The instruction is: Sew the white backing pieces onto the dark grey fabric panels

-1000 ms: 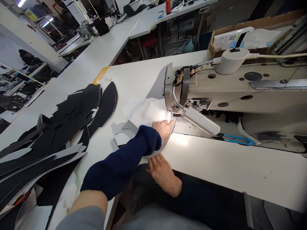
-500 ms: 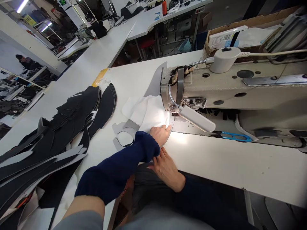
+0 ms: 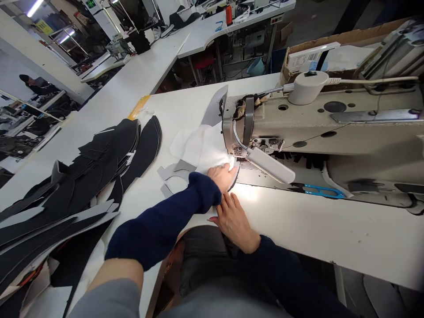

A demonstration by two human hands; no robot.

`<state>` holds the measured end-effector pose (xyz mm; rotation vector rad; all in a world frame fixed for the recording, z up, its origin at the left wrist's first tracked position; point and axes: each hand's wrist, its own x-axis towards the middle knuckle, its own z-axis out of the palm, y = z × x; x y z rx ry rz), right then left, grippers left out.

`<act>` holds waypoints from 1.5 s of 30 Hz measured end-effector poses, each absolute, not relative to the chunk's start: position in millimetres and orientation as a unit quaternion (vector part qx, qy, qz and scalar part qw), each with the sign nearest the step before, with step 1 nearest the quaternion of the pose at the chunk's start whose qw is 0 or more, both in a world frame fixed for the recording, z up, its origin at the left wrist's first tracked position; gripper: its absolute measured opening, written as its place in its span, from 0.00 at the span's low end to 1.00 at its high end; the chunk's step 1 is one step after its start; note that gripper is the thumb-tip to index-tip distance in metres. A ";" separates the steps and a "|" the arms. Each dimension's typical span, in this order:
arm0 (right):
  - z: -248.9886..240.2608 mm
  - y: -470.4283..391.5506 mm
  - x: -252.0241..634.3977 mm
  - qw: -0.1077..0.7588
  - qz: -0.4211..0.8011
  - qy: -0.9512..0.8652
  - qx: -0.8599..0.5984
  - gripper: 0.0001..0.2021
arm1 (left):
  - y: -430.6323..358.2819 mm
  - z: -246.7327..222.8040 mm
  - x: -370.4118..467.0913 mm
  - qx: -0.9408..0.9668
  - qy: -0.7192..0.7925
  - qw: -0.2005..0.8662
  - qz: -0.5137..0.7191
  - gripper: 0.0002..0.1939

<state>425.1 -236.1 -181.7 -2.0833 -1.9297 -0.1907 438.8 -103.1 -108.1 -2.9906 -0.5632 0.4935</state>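
Note:
White fabric [image 3: 208, 143] with a dark curved edge lies under the head of a sewing machine [image 3: 285, 119], where a lamp [image 3: 271, 164] lights it. My left hand [image 3: 222, 176] rests on the fabric just in front of the needle area, fingers spread and pressing down. Close below it, my right hand [image 3: 236, 223] lies palm down at the table's front edge, fingers spread, its fingertips near the fabric's lower end. Grey cut pieces [image 3: 170, 174] sit left of my left hand, partly behind the blue sleeve.
Stacks of black cut pieces [image 3: 99, 159] cover the table's left side. Blue thread snips [image 3: 323, 191] lie by the machine bed. A cardboard box [image 3: 285, 66] stands behind the machine. A person [image 3: 36, 84] sits far off at the left.
The fabric has turned and shifted slightly at the needle, showing more dark edge beside my left hand. My right hand has moved a little up and to the right.

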 end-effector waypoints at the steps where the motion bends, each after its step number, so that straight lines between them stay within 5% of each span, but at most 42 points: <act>1: -180.0 -235.9 424.3 0.141 -0.068 -0.670 -0.726 0.32 | -103.8 -108.0 431.9 -0.970 -0.175 0.031 0.165 0.21; 18: -187.7 -227.6 432.3 0.133 -0.101 -0.644 -0.746 0.39 | -97.1 -118.6 446.4 -0.970 -0.159 0.032 0.179 0.28; 24: -195.6 -222.9 433.2 0.164 -0.091 -0.659 -0.728 0.34 | -76.6 -102.3 429.5 -0.986 -0.054 0.030 0.158 0.17; 45: -194.8 -219.3 448.2 0.165 -0.092 -0.667 -0.721 0.33 | -69.4 -113.1 444.5 -0.984 -0.058 0.026 0.168 0.19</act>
